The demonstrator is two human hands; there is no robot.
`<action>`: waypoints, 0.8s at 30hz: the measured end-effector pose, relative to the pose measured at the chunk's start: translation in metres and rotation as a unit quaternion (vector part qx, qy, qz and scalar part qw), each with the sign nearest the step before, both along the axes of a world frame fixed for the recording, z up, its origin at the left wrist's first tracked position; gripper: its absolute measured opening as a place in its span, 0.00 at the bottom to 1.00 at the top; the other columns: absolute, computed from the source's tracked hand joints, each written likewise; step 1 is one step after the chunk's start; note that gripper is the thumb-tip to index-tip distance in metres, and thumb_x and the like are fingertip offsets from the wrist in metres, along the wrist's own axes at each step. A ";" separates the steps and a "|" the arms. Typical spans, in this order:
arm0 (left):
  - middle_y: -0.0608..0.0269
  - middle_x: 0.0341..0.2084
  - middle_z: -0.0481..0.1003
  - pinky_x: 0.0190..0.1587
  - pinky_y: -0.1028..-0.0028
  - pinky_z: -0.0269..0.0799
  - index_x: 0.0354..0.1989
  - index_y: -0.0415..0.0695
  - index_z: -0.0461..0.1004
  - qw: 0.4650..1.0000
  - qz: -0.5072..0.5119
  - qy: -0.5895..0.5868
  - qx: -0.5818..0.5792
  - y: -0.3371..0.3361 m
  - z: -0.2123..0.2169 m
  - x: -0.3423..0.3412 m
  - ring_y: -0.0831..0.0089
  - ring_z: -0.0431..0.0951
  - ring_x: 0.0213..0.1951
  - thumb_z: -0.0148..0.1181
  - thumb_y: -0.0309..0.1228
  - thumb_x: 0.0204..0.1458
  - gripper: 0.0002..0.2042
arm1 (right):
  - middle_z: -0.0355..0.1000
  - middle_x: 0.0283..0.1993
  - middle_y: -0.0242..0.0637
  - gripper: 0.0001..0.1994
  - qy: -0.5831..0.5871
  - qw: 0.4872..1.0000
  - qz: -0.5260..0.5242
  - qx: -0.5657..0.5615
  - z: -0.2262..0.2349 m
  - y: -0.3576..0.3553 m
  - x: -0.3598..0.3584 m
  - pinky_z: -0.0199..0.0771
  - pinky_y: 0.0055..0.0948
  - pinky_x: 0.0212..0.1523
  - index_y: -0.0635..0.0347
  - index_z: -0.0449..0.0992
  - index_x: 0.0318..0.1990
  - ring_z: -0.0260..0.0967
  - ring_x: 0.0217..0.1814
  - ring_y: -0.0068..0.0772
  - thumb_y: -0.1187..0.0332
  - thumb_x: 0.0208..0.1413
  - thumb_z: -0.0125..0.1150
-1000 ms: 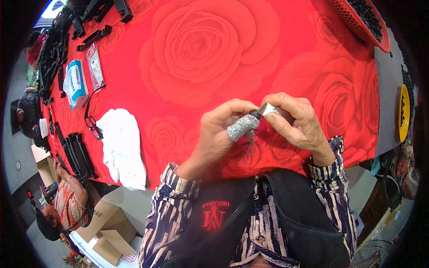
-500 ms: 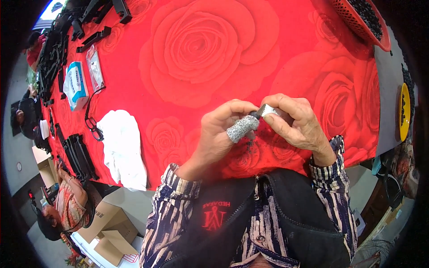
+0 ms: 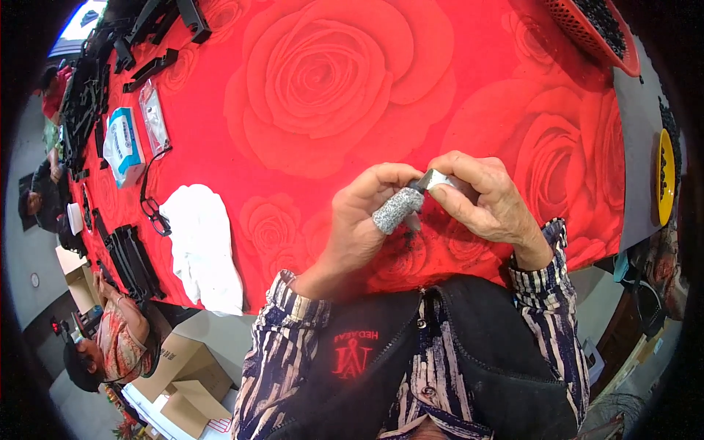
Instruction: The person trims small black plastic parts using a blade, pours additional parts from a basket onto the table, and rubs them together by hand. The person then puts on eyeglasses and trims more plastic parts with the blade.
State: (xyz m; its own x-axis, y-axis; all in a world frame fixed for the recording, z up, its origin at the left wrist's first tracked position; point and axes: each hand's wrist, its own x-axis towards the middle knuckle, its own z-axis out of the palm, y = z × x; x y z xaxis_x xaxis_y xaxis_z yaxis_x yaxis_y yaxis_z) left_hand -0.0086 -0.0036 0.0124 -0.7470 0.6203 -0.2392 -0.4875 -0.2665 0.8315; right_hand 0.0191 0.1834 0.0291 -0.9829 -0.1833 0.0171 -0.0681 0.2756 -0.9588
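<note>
My left hand [image 3: 358, 209] is closed in a pinch around a small black part [image 3: 416, 185], mostly hidden by the fingers. A grey speckled sleeve [image 3: 397, 210] covers its thumb. My right hand [image 3: 490, 196] grips a short blade [image 3: 428, 178] with a white wrapping [image 3: 439, 180] between thumb and fingers. The blade's metal tip meets the black part, where both hands come together above the table's front edge. Dark crumbs [image 3: 411, 249] lie on the red rose-patterned cloth [image 3: 323, 154] below.
At left are a white cloth [image 3: 202, 249], eyeglasses [image 3: 152, 211], a tissue pack [image 3: 126, 147] and several black plastic parts [image 3: 132, 260]. A red basket [image 3: 587, 33] and a yellow dish [image 3: 666, 180] hold small black pieces at right. Other people [image 3: 117, 337] sit at far left.
The blade has turned slightly, with more of its metal face showing against the black part. Both hands stay nearly in place; the view has shifted a little.
</note>
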 end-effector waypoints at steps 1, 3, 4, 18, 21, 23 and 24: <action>0.62 0.32 0.71 0.30 0.82 0.70 0.45 0.34 0.66 1.000 0.003 0.007 -0.004 0.000 -0.001 0.000 0.79 0.72 0.29 0.53 0.24 0.52 0.13 | 0.66 0.20 0.39 0.06 -0.003 1.000 -0.002 0.000 0.000 0.000 0.000 0.61 0.25 0.20 0.65 0.70 0.33 0.65 0.19 0.25 0.74 0.48 0.56; 0.61 0.32 0.71 0.30 0.82 0.70 0.45 0.34 0.66 1.000 0.003 0.013 -0.008 0.001 -0.003 0.000 0.79 0.72 0.29 0.53 0.24 0.52 0.13 | 0.66 0.21 0.40 0.06 -0.006 1.000 0.000 0.006 -0.001 0.001 0.000 0.62 0.26 0.20 0.65 0.70 0.33 0.66 0.20 0.27 0.73 0.48 0.56; 0.61 0.32 0.71 0.29 0.81 0.70 0.45 0.34 0.66 1.000 0.004 0.009 -0.004 0.001 -0.003 0.000 0.78 0.72 0.29 0.53 0.24 0.52 0.12 | 0.67 0.21 0.41 0.06 -0.007 1.000 0.006 0.012 -0.001 0.001 0.000 0.63 0.27 0.21 0.65 0.70 0.33 0.67 0.21 0.29 0.73 0.48 0.55; 0.59 0.30 0.72 0.28 0.80 0.71 0.43 0.33 0.67 1.000 0.016 -0.023 0.006 0.003 -0.006 -0.001 0.76 0.73 0.27 0.55 0.20 0.50 0.12 | 0.66 0.21 0.42 0.06 -0.018 1.000 0.006 -0.001 0.002 0.002 0.000 0.64 0.28 0.22 0.65 0.70 0.33 0.68 0.22 0.34 0.72 0.47 0.55; 0.59 0.30 0.72 0.28 0.80 0.72 0.42 0.33 0.68 1.000 0.019 -0.022 -0.008 0.002 -0.005 0.000 0.76 0.73 0.27 0.55 0.19 0.49 0.11 | 0.67 0.21 0.43 0.07 -0.009 1.000 0.007 0.002 0.002 0.001 0.000 0.64 0.29 0.23 0.65 0.70 0.33 0.68 0.22 0.35 0.72 0.47 0.56; 0.59 0.30 0.72 0.28 0.80 0.71 0.42 0.33 0.68 0.999 0.025 -0.023 0.001 0.002 -0.004 0.000 0.76 0.73 0.28 0.55 0.19 0.49 0.11 | 0.67 0.22 0.43 0.07 0.002 1.000 0.006 0.005 0.001 0.000 0.000 0.64 0.29 0.23 0.65 0.70 0.33 0.69 0.23 0.36 0.72 0.47 0.56; 0.59 0.30 0.72 0.28 0.80 0.71 0.42 0.33 0.68 0.999 0.025 -0.022 0.000 0.001 -0.004 0.000 0.76 0.73 0.28 0.55 0.19 0.49 0.11 | 0.67 0.22 0.43 0.07 -0.004 1.000 0.006 0.002 0.002 0.000 0.000 0.65 0.29 0.23 0.65 0.70 0.33 0.69 0.23 0.36 0.72 0.48 0.55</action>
State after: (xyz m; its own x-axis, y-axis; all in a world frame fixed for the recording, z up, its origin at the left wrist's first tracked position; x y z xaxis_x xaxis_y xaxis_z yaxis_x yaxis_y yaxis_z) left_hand -0.0089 -0.0022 0.0079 -0.7660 0.5822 -0.2728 -0.5096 -0.2911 0.8097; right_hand 0.0195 0.1833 0.0307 -0.9808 -0.1949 0.0085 -0.0637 0.2785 -0.9583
